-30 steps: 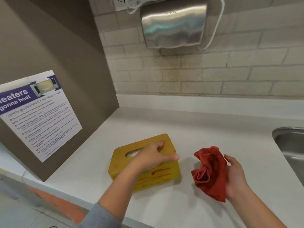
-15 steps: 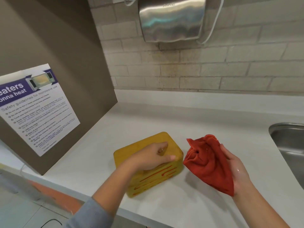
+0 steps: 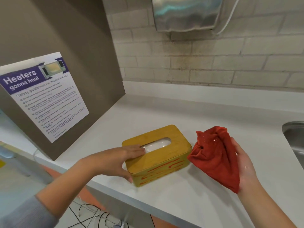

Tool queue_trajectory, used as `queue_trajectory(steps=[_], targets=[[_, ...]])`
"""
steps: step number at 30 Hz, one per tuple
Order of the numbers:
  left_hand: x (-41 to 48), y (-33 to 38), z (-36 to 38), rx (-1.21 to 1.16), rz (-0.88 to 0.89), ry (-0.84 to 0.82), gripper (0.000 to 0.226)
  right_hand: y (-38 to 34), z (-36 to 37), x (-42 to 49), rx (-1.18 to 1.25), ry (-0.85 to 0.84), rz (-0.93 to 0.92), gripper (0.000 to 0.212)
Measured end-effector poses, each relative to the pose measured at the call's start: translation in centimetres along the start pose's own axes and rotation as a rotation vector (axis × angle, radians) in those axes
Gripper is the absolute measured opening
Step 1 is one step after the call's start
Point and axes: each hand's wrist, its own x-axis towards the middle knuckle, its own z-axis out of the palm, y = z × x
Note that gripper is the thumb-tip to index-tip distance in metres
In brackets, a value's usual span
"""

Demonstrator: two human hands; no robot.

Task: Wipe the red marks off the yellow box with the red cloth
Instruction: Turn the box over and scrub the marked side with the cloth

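The yellow box (image 3: 171, 153), a tissue box with an oval slot in its lid, sits near the front edge of the white counter. Red marks (image 3: 162, 171) streak its near side. My left hand (image 3: 121, 160) grips the box's left end, fingers flat on the lid by the slot, thumb down at the left front corner. The bunched red cloth (image 3: 213, 155) hangs in my right hand (image 3: 243, 163) just right of the box, its lower left fold close to the box's right end; whether they touch I cannot tell.
A brown cabinet side (image 3: 69, 46) with a microwave safety poster (image 3: 44, 94) stands at the left. A steel dispenser (image 3: 185, 14) hangs on the tiled wall. A sink (image 3: 294, 142) lies at the right edge. Cables (image 3: 92, 216) lie on the floor below the counter (image 3: 197, 116).
My left hand slid from the lid's right part to the box's left end, uncovering the slot. The box turned and the cloth came closer to its right end.
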Motion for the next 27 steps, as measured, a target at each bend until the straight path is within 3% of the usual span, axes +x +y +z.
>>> queue_trajectory(steps=[2,5,9,10,12,15,20,27], targets=[[0.2,0.0,-0.1,0.020,-0.004,0.001,0.101,0.1,0.3,-0.4,-0.006,-0.010,-0.021,0.057],[0.3,-0.3,-0.2,0.054,0.018,-0.009,0.101,-0.3,0.2,-0.5,0.062,-0.032,-0.046,0.047],[0.3,-1.0,0.1,0.074,0.054,-0.001,0.100,-1.0,-0.6,-1.5,-0.294,-0.002,-0.190,0.085],[0.4,-1.2,0.1,0.084,0.061,0.018,0.098,-1.1,-0.7,-1.5,-0.320,-0.018,-0.179,0.080],[0.5,-1.4,0.2,0.110,0.101,0.058,0.093,-1.4,-1.0,-0.9,-0.202,-0.022,-0.145,0.051],[0.4,-0.6,0.6,0.080,0.186,0.159,0.087,-1.7,-0.4,-1.1,-0.219,-0.056,-0.173,0.045],[0.6,0.8,1.1,-0.169,0.185,0.299,0.078,-1.7,-0.4,-1.9,-0.377,0.155,-0.293,0.046],[0.8,0.9,1.9,-0.671,0.088,0.415,0.067,-0.7,-0.1,-1.3,-0.607,0.124,-0.473,0.042]])
